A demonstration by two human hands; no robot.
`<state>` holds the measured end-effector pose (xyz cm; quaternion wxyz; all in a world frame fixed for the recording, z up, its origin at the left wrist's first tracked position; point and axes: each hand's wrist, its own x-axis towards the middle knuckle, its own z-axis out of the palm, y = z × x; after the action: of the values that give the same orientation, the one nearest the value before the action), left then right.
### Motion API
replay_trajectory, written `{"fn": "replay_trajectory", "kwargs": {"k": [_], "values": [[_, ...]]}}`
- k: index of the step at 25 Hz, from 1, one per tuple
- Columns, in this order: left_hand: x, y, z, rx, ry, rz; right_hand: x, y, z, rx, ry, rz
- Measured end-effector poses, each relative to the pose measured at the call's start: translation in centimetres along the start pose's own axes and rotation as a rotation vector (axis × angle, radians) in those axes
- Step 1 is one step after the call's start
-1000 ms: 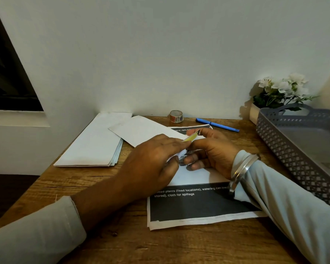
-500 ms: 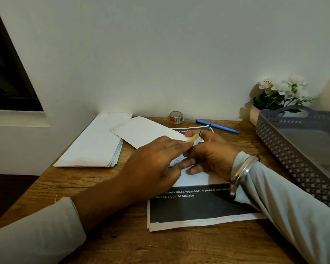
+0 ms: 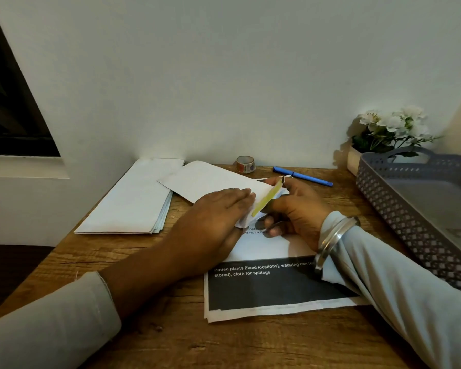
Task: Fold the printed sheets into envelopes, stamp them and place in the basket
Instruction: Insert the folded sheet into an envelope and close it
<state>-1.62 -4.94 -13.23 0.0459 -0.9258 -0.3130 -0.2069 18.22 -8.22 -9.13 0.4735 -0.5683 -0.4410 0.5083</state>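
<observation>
A white envelope lies slanted over the printed sheets, which show a dark band with white text. My left hand presses flat on the envelope's near end. My right hand pinches the envelope's flap, whose yellow adhesive strip is lifted and showing. A stack of white envelopes sits at the left. The grey perforated basket stands at the right. A small roll of stamps or tape rests by the wall.
A blue pen lies behind my right hand. A pot of white flowers stands in the back right corner behind the basket. The wooden table ends at the wall; a dark window is at the left.
The envelope flap has been lifted further, so much more of its yellow strip shows. My left hand has flattened on the envelope.
</observation>
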Motion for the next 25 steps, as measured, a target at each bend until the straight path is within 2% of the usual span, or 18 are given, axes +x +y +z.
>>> {"fn": "replay_trajectory", "kwargs": {"k": [6, 10, 14, 19, 23, 25], "values": [[0.0, 0.5, -0.1, 0.015, 0.044, 0.026, -0.1, 0.2, 0.4, -0.002, 0.067, -0.038], [0.1, 0.3, 0.0, 0.044, 0.102, 0.028, -0.1, 0.1, 0.5, 0.061, 0.045, -0.05], [0.3, 0.6, 0.0, -0.018, 0.064, 0.044, 0.0, 0.5, 0.7, 0.092, 0.076, -0.062], [0.5, 0.4, 0.4, 0.014, 0.16, 0.11, 0.1, 0.5, 0.6, 0.087, 0.118, -0.133], [0.3, 0.8, -0.5, -0.194, 0.149, 0.003, 0.0, 0.5, 0.5, 0.131, 0.06, -0.187], [0.1, 0.6, -1.3, -0.361, 0.224, -0.06, -0.2, 0.2, 0.4, 0.176, 0.021, -0.245]]}}
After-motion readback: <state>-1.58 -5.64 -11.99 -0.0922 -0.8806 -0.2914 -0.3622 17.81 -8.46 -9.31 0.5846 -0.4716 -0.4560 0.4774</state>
